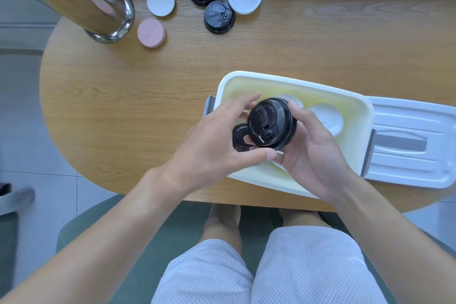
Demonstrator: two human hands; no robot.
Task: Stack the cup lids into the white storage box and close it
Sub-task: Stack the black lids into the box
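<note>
hands (266, 145) gripping black lid (271, 123) (between them), over box (355, 111)

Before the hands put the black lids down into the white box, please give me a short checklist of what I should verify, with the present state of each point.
1. Box open: ok. The white storage box has no cover; its box cover lies flat beside it.
2. Grip: ok. The left hand and right hand both hold the large black lid.
3. Second lid: cannot tell. A smaller black lid shows under the left fingers; how firmly it is held is hidden.
4. Space in box: ok. White lids lie inside, and bare floor remains.
5. Lids left on table: not ok. Five wait at the far edge, among them a pink lid.
</note>
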